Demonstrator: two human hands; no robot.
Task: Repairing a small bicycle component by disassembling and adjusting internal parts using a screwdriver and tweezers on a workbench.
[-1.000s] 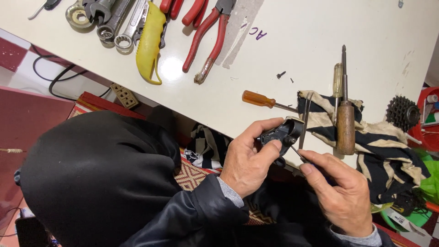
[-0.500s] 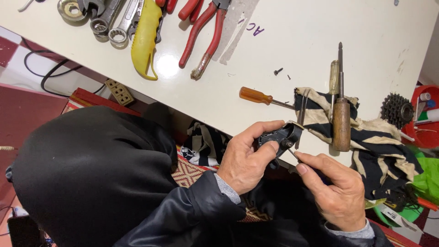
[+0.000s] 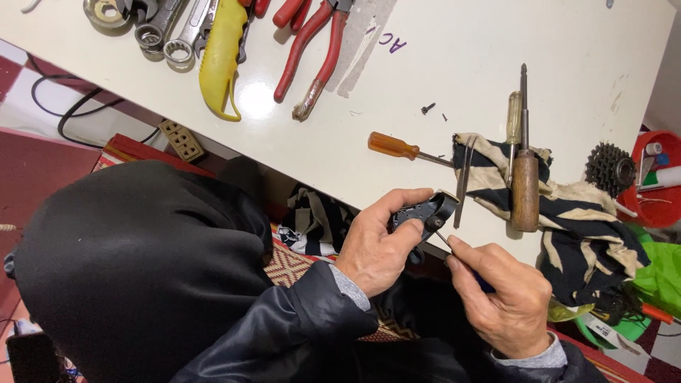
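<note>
My left hand (image 3: 379,241) grips a small black metal part (image 3: 425,211) at the near edge of the white table (image 3: 454,71). My right hand (image 3: 500,294) pinches a thin screwdriver (image 3: 444,240) whose tip touches the black part; its handle is mostly hidden in my fist. Both hands hover just below the table edge, over my lap in dark sleeves.
On the table lie an orange-handled screwdriver (image 3: 397,147), a wooden-handled tool (image 3: 525,177) on a striped cloth (image 3: 567,206), red pliers (image 3: 312,57), a yellow-handled tool (image 3: 221,57), wrenches (image 3: 163,32) and small screws (image 3: 428,108). A gear cluster (image 3: 608,169) and red tray (image 3: 656,177) sit right.
The view shifted slightly. My hands keep the same grip, with the screwdriver tip still working at the black part.
</note>
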